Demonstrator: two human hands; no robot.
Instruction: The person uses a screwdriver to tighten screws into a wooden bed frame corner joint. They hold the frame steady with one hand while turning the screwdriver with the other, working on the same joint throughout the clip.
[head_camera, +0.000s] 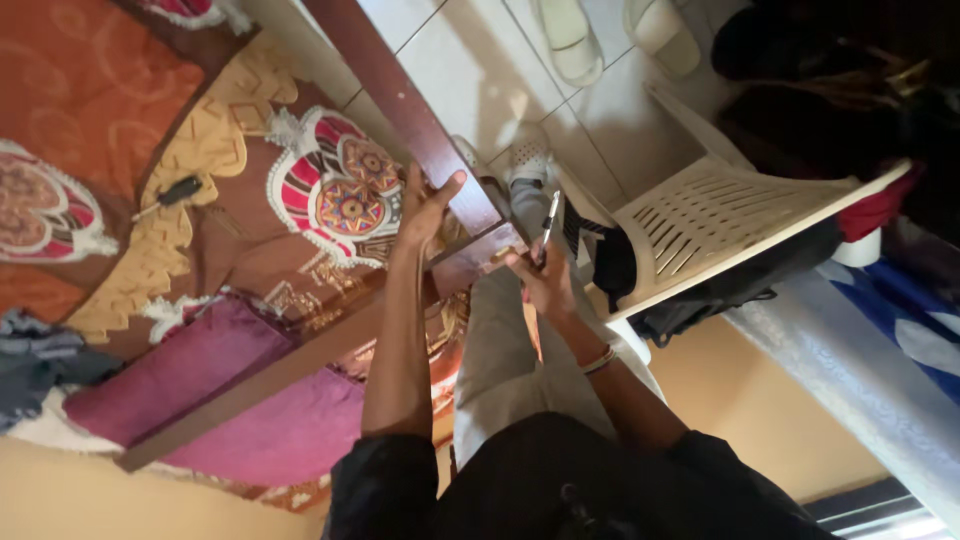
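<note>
**Hands at the corner of a wooden frame**

A black-handled tool (178, 191) lies well left of the hands. The left hand (425, 208) grips the dark wooden frame (400, 100) near its corner joint. Just right, the right hand (543, 280) is closed around a screwdriver (550, 222). A white plastic chair (715, 220) stands beyond.

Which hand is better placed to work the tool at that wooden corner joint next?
Right. The right hand already holds the slim tool with its tip close to the corner joint, while the left hand grips the upright wooden rail, likely steadying the frame.

Wooden frame (400, 100) cut off above
</note>
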